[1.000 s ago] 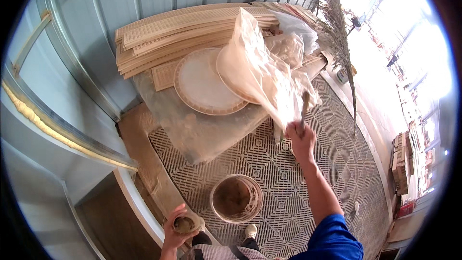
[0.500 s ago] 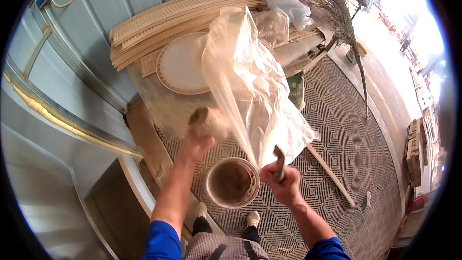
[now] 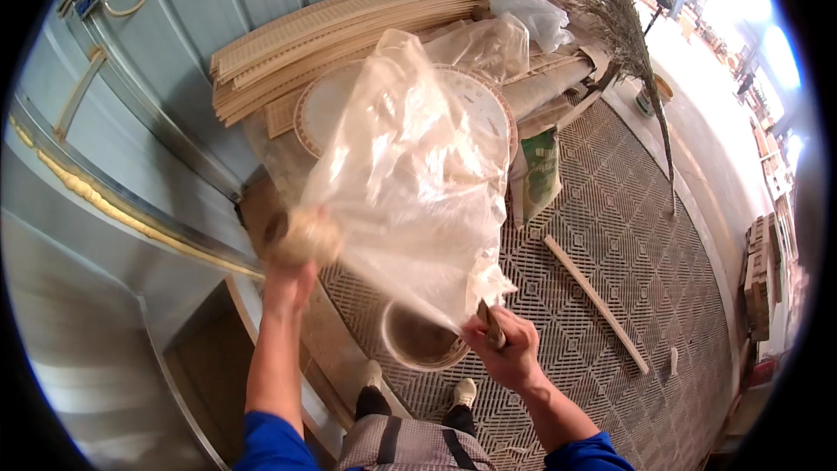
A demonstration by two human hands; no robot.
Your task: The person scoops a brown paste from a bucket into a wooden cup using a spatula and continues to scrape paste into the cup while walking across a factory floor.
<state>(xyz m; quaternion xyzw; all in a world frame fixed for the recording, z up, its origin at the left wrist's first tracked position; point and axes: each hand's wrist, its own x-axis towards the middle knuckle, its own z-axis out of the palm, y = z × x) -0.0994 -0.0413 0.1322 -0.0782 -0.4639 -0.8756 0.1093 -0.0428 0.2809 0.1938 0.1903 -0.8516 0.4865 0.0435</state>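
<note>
My left hand (image 3: 292, 283), blurred, is raised at the left and closed around a thick tan roll (image 3: 301, 240) with a dark hole at its end. A clear plastic sheet (image 3: 401, 174) stretches taut from beside that roll down to my right hand (image 3: 514, 351). My right fingers pinch a corner of it and also grip a short, dark knife-like tool (image 3: 494, 331) pointing up. Below the sheet a round bucket (image 3: 392, 344) with grey-brown contents stands on the floor, partly covered by it. Behind the sheet, large round patterned boards (image 3: 501, 109) show through.
Slatted tan panels (image 3: 331, 26) are stacked against the metal wall. A green and white sack (image 3: 536, 170) leans at the pile's right side. A thin wooden strip (image 3: 597, 305) lies on the patterned floor mat (image 3: 628, 235). A twig broom (image 3: 649, 87) stands at the back right.
My left hand with the roll has moved left and down, and the sheet has spread and tightened leftward over the bucket. My right hand has shifted slightly down, still holding the tool and the sheet corner.
</note>
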